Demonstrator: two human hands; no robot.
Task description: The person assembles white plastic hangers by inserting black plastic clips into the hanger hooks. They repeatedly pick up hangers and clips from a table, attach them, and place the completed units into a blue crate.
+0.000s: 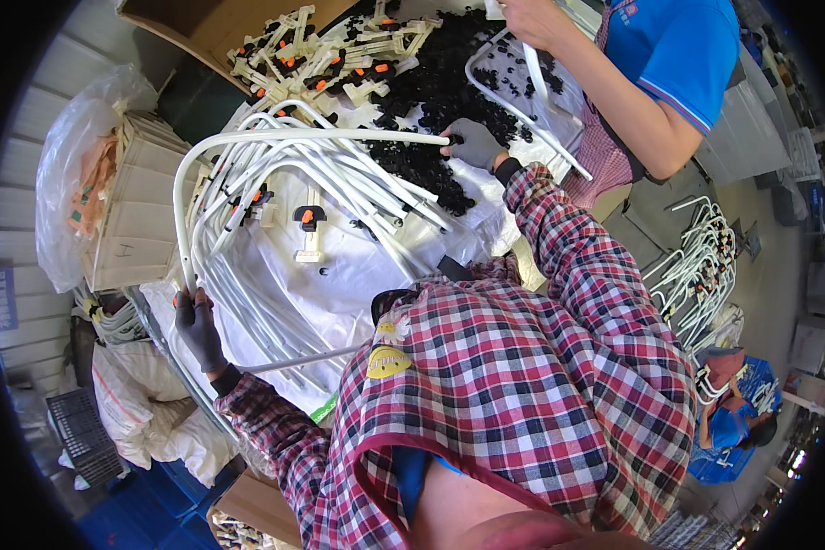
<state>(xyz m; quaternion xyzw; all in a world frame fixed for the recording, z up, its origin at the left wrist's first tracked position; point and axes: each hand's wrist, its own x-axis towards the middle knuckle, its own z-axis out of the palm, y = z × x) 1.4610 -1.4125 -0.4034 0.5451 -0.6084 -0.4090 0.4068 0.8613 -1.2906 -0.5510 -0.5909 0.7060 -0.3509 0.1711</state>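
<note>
Much of the table is hidden under the person's own chest and plaid sleeves, and the far side is cut off by the dark rim of the view. The fingertips of the right hand (475, 144) cannot be made out clearly where they meet the heap of small black caps (431, 101).

The work surface is a table covered in white plastic sheeting (348, 275), in a workshop with a pale panelled wall on the left and a grey floor to the right.

The left hand (198, 327), in a dark glove, is closed around the lower end of a bent white tube (247, 139), which arches up from it and runs across to the right hand. That gloved hand grips the tube's other end, right at the edge of the black caps. Beneath the tube lies a pile of similar white tubes (339, 188), some carrying black and orange clips (309, 218).

At the far end sit cream plastic parts with orange tabs (312, 55) beside a cardboard box (202, 23). A co-worker in a blue shirt (674, 46) handles another white tube (522, 101) across the table. A stack of cartons (137, 202) and a clear bag (64, 183) stand on the left; more finished tubes (701, 266) lie on the floor to the right.
</note>
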